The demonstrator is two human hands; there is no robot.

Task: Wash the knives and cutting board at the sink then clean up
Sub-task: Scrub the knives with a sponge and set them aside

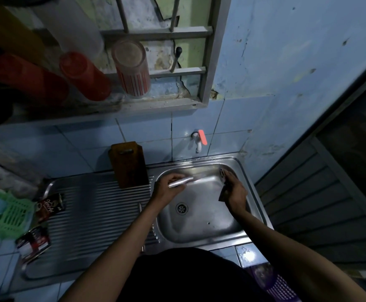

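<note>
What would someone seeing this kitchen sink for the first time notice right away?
Two bare hands meet over the steel sink: the left hand grips a silvery knife, while the right hand holds a dark item I cannot identify. Behind them a brown cutting board leans against the blue tiles, and the tap's orange handle glows on the wall above the basin.

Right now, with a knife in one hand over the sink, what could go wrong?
1. The left hand grips a knife whose blade points toward the right hand; a slip on the metal handle could cut it.
2. The cutting board stands leaning against the wall tiles beside the sink; a bump from the elbow could tip it over.
3. The light is dim and the blade looks blurred, so its edge is hard to see.
</note>
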